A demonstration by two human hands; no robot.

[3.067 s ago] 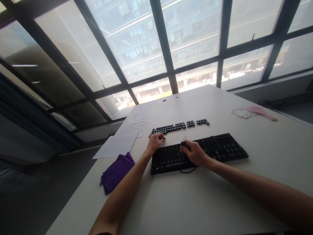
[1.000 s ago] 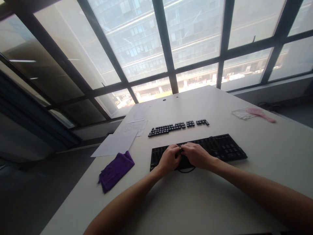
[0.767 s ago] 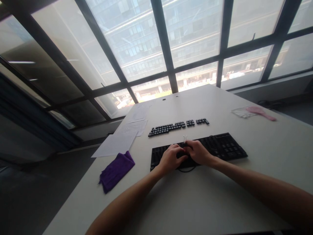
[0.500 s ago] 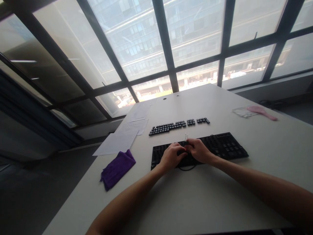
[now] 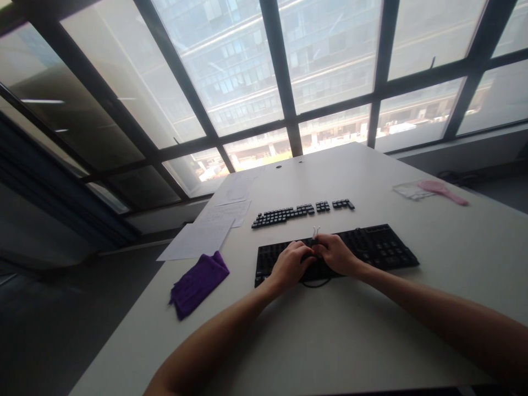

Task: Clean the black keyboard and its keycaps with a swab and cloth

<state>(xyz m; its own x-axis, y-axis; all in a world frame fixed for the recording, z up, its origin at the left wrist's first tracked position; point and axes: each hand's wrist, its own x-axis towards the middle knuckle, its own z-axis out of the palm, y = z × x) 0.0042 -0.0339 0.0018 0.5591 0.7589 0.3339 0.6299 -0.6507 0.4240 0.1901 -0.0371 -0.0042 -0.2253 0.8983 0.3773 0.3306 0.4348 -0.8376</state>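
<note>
A black keyboard (image 5: 371,250) lies on the white table (image 5: 330,341). My right hand (image 5: 336,254) is closed on a small wire keycap puller (image 5: 315,232) whose loops stick up above the fingers, over the keyboard's middle. My left hand (image 5: 291,265) rests with curled fingers on the keys just beside it, the two hands touching. What the left fingers hold, if anything, is hidden. A row of loose black keycaps (image 5: 301,212) lies behind the keyboard.
A purple cloth (image 5: 198,283) lies near the table's left edge, with paper sheets (image 5: 206,234) behind it. A pink brush (image 5: 441,191) on a clear bag sits at the far right. Large windows rise beyond the table.
Three seconds ago my left hand was at the keycap row; it has come back to the keyboard beside my right hand. Over the last second both hands barely moved.
</note>
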